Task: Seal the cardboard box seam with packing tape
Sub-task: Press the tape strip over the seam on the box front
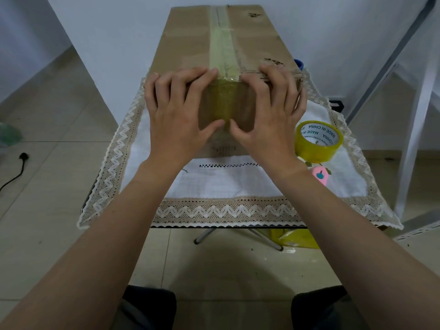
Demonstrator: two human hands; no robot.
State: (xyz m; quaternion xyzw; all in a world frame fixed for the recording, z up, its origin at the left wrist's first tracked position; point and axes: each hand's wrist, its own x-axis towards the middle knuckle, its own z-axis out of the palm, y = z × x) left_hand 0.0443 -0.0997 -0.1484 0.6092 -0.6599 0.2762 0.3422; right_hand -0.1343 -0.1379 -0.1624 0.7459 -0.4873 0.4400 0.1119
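Observation:
A long brown cardboard box [188,41] lies on the table, its near end facing me. A strip of yellowish packing tape [222,51] runs along the top seam and folds down over the near face. My left hand [177,115] and my right hand [271,113] press flat on that near face, fingers spread over the top edge, thumbs meeting on the tape's lower end. Neither hand holds anything. A yellow roll of packing tape [317,141] stands on the cloth just right of my right hand.
The table carries a white cloth with a lace border [223,210]. A small pink cutter [320,176] lies near my right wrist. A blue object [299,64] peeks out behind the box's right side. A black cable [14,175] lies on the tiled floor at left; yellow plastic [297,238] lies under the table.

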